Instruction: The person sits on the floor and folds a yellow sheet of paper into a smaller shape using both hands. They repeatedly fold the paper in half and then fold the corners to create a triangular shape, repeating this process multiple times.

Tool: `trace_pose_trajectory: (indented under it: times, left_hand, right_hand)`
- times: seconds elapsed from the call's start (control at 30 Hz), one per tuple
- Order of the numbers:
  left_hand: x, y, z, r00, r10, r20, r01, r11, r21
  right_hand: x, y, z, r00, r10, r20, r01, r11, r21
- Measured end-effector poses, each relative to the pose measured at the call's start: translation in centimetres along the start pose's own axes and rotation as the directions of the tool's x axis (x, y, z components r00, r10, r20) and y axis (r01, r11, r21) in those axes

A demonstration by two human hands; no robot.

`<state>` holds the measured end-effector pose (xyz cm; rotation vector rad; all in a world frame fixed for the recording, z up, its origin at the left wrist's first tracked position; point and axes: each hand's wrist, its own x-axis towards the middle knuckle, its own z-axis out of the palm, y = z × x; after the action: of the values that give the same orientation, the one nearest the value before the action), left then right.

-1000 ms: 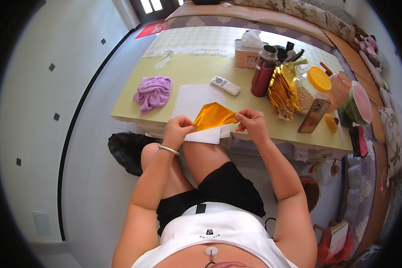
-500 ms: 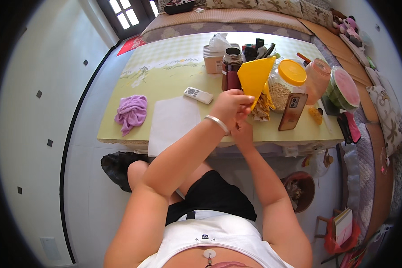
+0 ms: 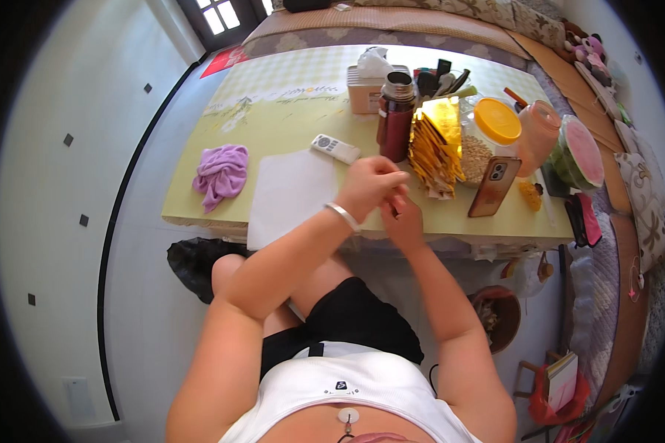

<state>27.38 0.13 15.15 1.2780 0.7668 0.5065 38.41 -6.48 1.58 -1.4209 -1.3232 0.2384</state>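
Above the table's near edge my left hand (image 3: 375,189), with a silver bangle on its wrist, has its fingers bent and pressed together. Just right of it and slightly nearer, my right hand (image 3: 403,224) is closed with its fingers curled. The fingertips meet or nearly meet; whatever lies between them, if anything, is too small or hidden to make out. Beyond my hands lies a pile of shiny gold folded papers (image 3: 436,151). A dark red thermos flask (image 3: 396,122) stands open left of the pile, and a phone (image 3: 495,186) leans upright to its right.
On the table (image 3: 295,125) are a purple cloth (image 3: 221,176), a white sheet (image 3: 292,196), a remote control (image 3: 335,148), a tissue box (image 3: 367,90), a yellow-lidded jar (image 3: 497,122), a pink jar (image 3: 538,136) and a cut watermelon (image 3: 580,153). A bin (image 3: 497,317) stands below, right.
The yellow folded paper that my left hand held up is no longer in it. The gold pile shows fully. My left hand has come down and nearer, toward my right hand.
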Motion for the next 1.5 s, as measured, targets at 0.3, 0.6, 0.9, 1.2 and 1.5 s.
trace_pose_trajectory:
  times: [0.3,0.6,0.9,1.2,1.5]
  left_hand:
    - [-9.1,-8.1,-22.0,0.802,0.395,-0.448,0.045,0.708,0.705]
    - [-13.0,-11.9,-23.2,0.818,0.539,-0.200,-0.210,0.605,0.768]
    - [-12.2,-11.0,-25.1,0.914,0.311,-0.261,-0.170,0.878,0.448]
    - [-7.8,-11.8,-23.4,0.694,0.387,-0.607,0.111,0.776,0.621]
    - [-7.8,-12.0,-22.5,0.631,0.558,-0.539,0.183,0.567,0.803]
  right_hand:
    - [-0.7,-5.7,3.0,0.704,-0.482,0.522,0.574,0.819,-0.017]
    - [0.2,-3.8,4.7,0.832,-0.340,0.439,0.312,0.940,0.136]
    - [3.8,-3.3,5.1,0.841,0.262,0.474,-0.407,0.883,0.234]
    - [7.0,-3.0,11.1,0.977,0.142,0.160,-0.073,0.925,-0.372]
    - [7.0,-3.3,12.3,0.972,0.181,0.147,-0.066,0.817,-0.572]
